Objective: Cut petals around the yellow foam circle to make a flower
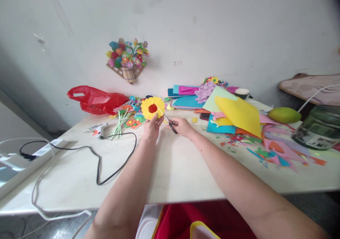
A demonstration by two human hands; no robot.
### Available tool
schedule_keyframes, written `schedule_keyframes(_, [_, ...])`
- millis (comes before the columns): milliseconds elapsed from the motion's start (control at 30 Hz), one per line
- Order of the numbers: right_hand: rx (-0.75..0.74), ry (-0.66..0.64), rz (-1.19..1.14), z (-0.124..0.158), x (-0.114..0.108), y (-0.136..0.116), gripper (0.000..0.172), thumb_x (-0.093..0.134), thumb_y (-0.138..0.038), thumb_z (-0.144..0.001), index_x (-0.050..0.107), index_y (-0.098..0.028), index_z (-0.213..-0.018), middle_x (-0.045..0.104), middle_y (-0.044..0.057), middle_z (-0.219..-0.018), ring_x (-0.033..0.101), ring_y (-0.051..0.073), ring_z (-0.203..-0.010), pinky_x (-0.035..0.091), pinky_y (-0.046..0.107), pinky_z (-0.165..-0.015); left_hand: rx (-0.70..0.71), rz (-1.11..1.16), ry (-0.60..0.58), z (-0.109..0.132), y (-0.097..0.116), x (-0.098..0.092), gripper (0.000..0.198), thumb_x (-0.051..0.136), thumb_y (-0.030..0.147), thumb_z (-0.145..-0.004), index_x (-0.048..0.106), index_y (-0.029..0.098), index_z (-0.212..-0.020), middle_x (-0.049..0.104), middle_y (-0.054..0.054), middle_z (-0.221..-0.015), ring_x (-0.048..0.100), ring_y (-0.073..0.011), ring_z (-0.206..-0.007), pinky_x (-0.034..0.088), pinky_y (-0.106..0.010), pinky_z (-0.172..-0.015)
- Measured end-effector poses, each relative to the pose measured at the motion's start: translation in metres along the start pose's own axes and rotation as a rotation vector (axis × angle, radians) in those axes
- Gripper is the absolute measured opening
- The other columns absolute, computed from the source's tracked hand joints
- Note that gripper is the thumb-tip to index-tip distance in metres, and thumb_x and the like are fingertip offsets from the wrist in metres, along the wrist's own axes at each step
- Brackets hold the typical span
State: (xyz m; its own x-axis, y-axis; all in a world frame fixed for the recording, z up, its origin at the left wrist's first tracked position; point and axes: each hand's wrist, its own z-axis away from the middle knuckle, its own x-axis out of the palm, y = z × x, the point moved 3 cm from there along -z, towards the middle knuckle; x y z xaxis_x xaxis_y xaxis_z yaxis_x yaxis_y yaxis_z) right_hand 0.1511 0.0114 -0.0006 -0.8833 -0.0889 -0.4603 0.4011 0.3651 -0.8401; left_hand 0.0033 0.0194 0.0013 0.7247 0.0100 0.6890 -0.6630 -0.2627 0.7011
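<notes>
My left hand (152,127) is closed on the lower edge of a yellow craft flower (145,108) with a red round centre, held up above the table. In my right hand (181,127) is a pair of scissors (173,126) with dark handles. Their thin blades point up and left and reach across the flower's right side, close to the red centre. Whether the blades touch the flower, I cannot tell. Just left of the flower lie pale green sticks (120,123) and several small cut flowers (130,122).
A glue gun (101,130) with a black cord lies on the left, near a white power strip (50,149). Behind is a red plastic bag (97,100). Coloured sheets (239,111), scraps (278,154), a green mango (284,115) and a glass jar (320,127) occupy the right.
</notes>
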Motion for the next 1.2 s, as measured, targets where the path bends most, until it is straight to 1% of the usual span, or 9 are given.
schedule_keyframes(133, [0.002, -0.011, -0.038, 0.0000, 0.0009, 0.0002, 0.030, 0.068, -0.045, -0.065, 0.066, -0.018, -0.078, 0.054, -0.002, -0.057, 0.047, 0.010, -0.054, 0.032, 0.021, -0.049, -0.004, -0.016, -0.007, -0.0004, -0.0007, 0.0001, 0.024, 0.071, 0.015, -0.067, 0.062, 0.017, -0.089, 0.071, -0.003, -0.087, 0.068, -0.0176, -0.083, 0.051, -0.036, -0.090])
schedule_keyframes(333, [0.023, -0.042, -0.139, 0.0020, 0.0034, 0.0002, 0.036, 0.065, -0.048, -0.067, 0.066, -0.017, -0.086, 0.053, -0.003, -0.057, 0.048, 0.010, -0.050, 0.037, 0.022, -0.046, 0.005, -0.048, -0.027, -0.0023, -0.0019, -0.0014, 0.028, 0.074, 0.021, -0.064, 0.061, 0.016, -0.088, 0.070, -0.005, -0.089, 0.068, -0.0203, -0.089, 0.051, -0.037, -0.091])
schedule_keyframes(567, [-0.007, -0.064, -0.260, 0.0028, 0.0047, -0.0009, 0.037, 0.066, -0.048, -0.067, 0.064, -0.014, -0.083, 0.049, -0.003, -0.055, 0.045, 0.009, -0.047, 0.038, 0.021, -0.040, -0.005, 0.012, -0.003, -0.0019, -0.0024, -0.0001, 0.023, 0.072, 0.015, -0.064, 0.062, 0.015, -0.085, 0.071, -0.005, -0.088, 0.068, -0.0200, -0.087, 0.051, -0.039, -0.092])
schedule_keyframes(733, [0.003, -0.065, -0.254, 0.0023, 0.0046, -0.0011, 0.035, 0.066, -0.045, -0.067, 0.064, -0.014, -0.083, 0.048, -0.003, -0.055, 0.045, 0.008, -0.047, 0.037, 0.020, -0.039, -0.004, -0.008, -0.003, -0.0015, -0.0022, -0.0003, 0.022, 0.071, 0.015, -0.066, 0.062, 0.015, -0.085, 0.070, -0.006, -0.090, 0.067, -0.0206, -0.091, 0.050, -0.039, -0.093])
schedule_keyframes(867, [0.007, -0.062, -0.236, 0.0016, 0.0043, -0.0010, 0.035, 0.067, -0.044, -0.066, 0.065, -0.014, -0.083, 0.049, -0.003, -0.056, 0.044, 0.008, -0.047, 0.038, 0.020, -0.040, -0.012, 0.020, 0.007, -0.0012, -0.0019, -0.0004, 0.024, 0.071, 0.013, -0.066, 0.062, 0.015, -0.088, 0.071, -0.006, -0.091, 0.067, -0.0218, -0.091, 0.050, -0.040, -0.092])
schedule_keyframes(1067, [-0.006, -0.063, -0.250, 0.0020, 0.0046, -0.0012, 0.036, 0.068, -0.045, -0.065, 0.065, -0.014, -0.083, 0.046, -0.005, -0.052, 0.040, 0.008, -0.043, 0.035, 0.021, -0.039, -0.005, 0.042, 0.005, -0.0007, -0.0013, 0.0011, 0.023, 0.071, 0.012, -0.066, 0.063, 0.014, -0.087, 0.071, -0.005, -0.088, 0.068, -0.0197, -0.084, 0.051, -0.039, -0.092])
schedule_keyframes(1200, [-0.016, -0.056, -0.277, 0.0019, 0.0051, -0.0014, 0.036, 0.068, -0.047, -0.064, 0.064, -0.014, -0.080, 0.045, -0.006, -0.051, 0.037, 0.007, -0.041, 0.032, 0.020, -0.039, 0.005, 0.063, 0.027, -0.0010, -0.0013, 0.0008, 0.023, 0.070, 0.010, -0.066, 0.063, 0.014, -0.087, 0.071, -0.005, -0.086, 0.069, -0.0188, -0.079, 0.051, -0.040, -0.091])
